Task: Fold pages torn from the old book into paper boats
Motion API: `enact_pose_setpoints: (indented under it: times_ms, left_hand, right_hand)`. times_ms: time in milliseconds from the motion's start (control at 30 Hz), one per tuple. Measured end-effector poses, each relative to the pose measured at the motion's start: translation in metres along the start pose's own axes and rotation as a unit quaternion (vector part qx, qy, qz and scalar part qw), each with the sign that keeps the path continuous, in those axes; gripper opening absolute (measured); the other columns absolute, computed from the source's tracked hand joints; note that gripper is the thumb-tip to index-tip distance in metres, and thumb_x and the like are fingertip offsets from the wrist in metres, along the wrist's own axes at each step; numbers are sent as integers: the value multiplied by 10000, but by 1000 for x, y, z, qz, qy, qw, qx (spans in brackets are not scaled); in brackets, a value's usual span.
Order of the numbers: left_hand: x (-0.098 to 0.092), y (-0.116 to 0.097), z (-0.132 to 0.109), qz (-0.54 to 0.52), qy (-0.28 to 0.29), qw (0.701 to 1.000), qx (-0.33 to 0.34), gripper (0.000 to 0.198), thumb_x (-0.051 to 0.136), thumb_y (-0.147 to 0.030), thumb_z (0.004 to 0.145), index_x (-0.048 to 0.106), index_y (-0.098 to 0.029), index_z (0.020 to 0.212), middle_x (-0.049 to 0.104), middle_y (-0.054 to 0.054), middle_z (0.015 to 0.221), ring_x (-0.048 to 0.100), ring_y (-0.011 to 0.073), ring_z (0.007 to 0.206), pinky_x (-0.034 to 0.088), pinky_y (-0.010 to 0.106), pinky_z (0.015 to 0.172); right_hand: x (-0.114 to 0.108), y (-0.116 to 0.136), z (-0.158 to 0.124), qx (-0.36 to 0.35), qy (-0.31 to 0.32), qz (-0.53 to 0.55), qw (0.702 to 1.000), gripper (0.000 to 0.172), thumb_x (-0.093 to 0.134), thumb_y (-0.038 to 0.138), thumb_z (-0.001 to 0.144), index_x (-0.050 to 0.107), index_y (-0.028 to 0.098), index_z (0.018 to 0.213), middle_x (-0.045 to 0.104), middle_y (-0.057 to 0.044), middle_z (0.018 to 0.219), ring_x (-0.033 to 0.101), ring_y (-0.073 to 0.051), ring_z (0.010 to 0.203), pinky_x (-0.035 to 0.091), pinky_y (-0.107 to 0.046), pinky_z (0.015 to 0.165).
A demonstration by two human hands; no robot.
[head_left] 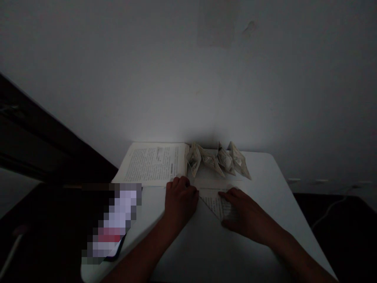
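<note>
A printed sheet of paper (213, 202) lies on the white table (265, 184), partly folded along a diagonal crease. My left hand (179, 202) rests on its left part with the fingers curled down against the fold. My right hand (244, 212) lies flat on the sheet's right part, fingers stretched towards the left. Behind the hands, several folded paper boats (219, 159) made of printed pages stand in a row. An open book (153, 163) lies at the table's far left.
A plain white wall (188, 78) rises right behind the table. A blurred-out object (113, 222) sits at the table's front left edge. Dark furniture (35, 137) stands on the left. A cable (330, 210) trails on the dark floor at the right.
</note>
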State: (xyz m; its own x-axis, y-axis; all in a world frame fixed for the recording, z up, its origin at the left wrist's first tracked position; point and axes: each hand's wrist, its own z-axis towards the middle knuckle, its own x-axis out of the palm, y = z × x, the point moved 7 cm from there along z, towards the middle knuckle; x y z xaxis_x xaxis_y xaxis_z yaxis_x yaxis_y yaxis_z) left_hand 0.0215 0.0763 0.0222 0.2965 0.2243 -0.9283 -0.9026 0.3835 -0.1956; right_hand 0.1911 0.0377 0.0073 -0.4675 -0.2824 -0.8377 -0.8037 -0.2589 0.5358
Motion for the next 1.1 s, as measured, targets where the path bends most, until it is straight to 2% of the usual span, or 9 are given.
enact_pose_setpoints:
  times_ms: [167,533,867,967,1100]
  left_hand:
    - [-1,-3,-1,5,7,1000,4,108,587,-276,781,655,-224,715,559,34,846,464,224,835,318,395,722]
    - [6,-32,-12,-77,55,993,67,100,613,-276,772,649,-223,696,558,22,817,465,213,847,327,390,760]
    - [15,-61,-22,-128,118,979,108,97,620,-276,768,649,-219,696,558,22,798,459,199,835,312,359,729]
    - [15,-61,-23,-138,132,976,108,119,598,-302,786,653,-223,717,559,26,808,459,203,843,307,356,721]
    - [17,-60,-25,-157,132,973,102,118,639,-342,748,639,-224,760,561,18,835,461,206,853,311,356,740]
  right_hand:
    - [-1,2,1,3,1,3,1000,661,675,257,642,469,205,1267,522,-74,1108,470,-244,1055,365,-368,945]
    - [-2,2,0,-3,0,6,1000,653,680,253,639,478,207,1259,522,-74,1096,478,-244,1042,372,-367,941]
    - [0,2,0,-34,-3,10,999,654,677,257,658,460,185,1270,515,-86,1125,469,-238,1061,373,-354,950]
    - [-2,1,0,-60,-8,16,998,572,613,237,732,451,174,1277,506,-99,1147,460,-240,1081,370,-369,959]
    - [-4,1,1,-61,-21,19,998,418,444,163,846,469,198,1262,538,-97,1079,498,-229,1022,411,-387,908]
